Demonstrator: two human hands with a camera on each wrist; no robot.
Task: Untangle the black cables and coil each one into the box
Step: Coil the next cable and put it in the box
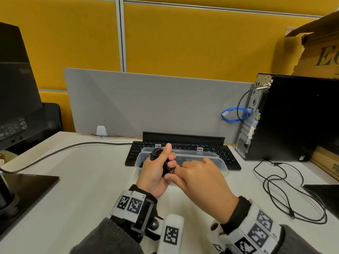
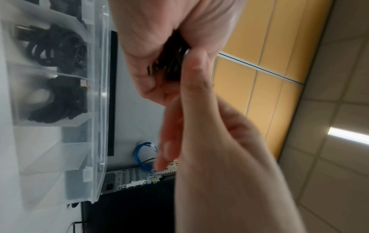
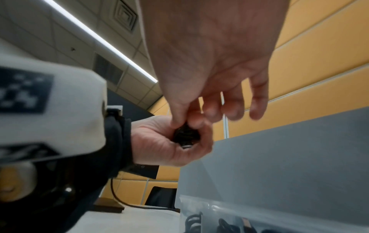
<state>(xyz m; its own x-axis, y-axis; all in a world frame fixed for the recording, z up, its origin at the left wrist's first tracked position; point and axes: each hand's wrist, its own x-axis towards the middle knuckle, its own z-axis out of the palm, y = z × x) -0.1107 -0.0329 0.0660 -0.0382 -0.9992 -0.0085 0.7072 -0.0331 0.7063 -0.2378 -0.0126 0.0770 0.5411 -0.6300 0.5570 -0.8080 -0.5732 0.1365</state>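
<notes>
The left hand [image 1: 156,171] gripped the coiled black cable [image 1: 157,153] just above the clear box [image 1: 222,166]. The right hand [image 1: 200,175] pinched what looked like its plug end. Best to tuck that end in before lowering, keeping the loops tight.

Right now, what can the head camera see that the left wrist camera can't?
Only the head view shows the keyboard behind the box and a loose black cable lying on the desk to the right. Only the left wrist view shows coiled cables already in the box's compartments. Both show the clear box, the left hand gripping a black cable bundle, and the right hand pinching it.
</notes>
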